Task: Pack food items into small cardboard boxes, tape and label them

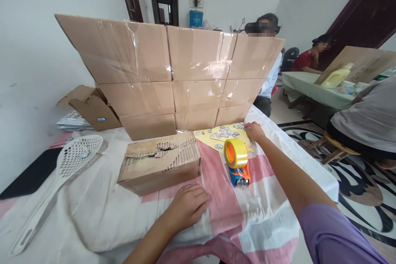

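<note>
My left hand [187, 206] rests on the pink and white cloth [102, 210] just in front of a torn cardboard box [159, 165], its fingers curled under with nothing visible in them. My right hand [254, 131] reaches far forward and pinches the right edge of a yellow sheet [213, 139] covered with small stickers. A tape dispenser [236, 163] with a roll of clear yellowish tape lies between my two arms, below the sheet.
A wall of taped cardboard boxes [173, 74] stands across the back of the table. A white slotted scoop [66, 165] lies at the left beside a black mat [29, 177]. An open box [93, 109] sits far left. People sit behind and at the right.
</note>
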Demonstrator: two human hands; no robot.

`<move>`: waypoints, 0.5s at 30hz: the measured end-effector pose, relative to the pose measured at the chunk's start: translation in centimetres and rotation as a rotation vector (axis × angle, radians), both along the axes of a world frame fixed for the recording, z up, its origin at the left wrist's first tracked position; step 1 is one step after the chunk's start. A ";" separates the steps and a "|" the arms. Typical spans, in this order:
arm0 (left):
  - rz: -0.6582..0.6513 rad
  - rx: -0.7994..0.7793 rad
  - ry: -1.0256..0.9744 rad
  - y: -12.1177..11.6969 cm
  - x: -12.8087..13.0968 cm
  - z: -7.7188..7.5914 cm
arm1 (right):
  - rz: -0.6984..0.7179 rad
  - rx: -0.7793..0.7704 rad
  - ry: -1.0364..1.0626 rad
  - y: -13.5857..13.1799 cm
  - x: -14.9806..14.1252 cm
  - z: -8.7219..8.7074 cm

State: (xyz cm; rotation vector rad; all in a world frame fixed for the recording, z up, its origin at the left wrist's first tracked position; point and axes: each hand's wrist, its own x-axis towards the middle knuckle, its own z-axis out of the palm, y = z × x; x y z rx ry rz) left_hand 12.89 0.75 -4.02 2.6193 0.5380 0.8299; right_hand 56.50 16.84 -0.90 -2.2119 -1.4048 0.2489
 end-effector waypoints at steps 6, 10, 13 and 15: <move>0.007 -0.041 -0.027 0.1 0.1 0.1 | -0.121 0.288 0.252 -2.3 -2.4 1.9; -0.010 -0.090 -0.070 0.3 -0.2 0.1 | -0.114 0.476 0.497 -5.3 -5.4 4.4; -0.018 -0.156 -0.079 0.5 -0.4 0.2 | -0.021 0.626 0.658 -7.8 -9.3 6.8; -0.013 -0.190 -0.065 0.6 -0.4 0.2 | 0.168 0.790 0.922 -9.2 -12.6 8.1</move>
